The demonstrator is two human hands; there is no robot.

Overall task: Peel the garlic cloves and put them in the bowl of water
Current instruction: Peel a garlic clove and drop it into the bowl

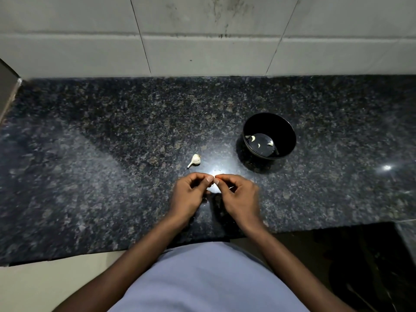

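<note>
My left hand (190, 194) and my right hand (238, 195) meet fingertip to fingertip just above the dark granite counter (90, 165). Both pinch a small garlic clove (214, 177), which is mostly hidden by the fingers. Behind my hands lies a partial garlic bulb (195, 160) with its stem pointing toward me. A black bowl (290, 127) of water stands to the right, holding several pale peeled cloves (253, 138).
A tiled wall (202, 41) rises behind the counter. The counter's front edge runs just below my wrists, and a dark recess (360, 255) drops away at the lower right. A small pale scrap of peel (231, 188) shows by my right fingers.
</note>
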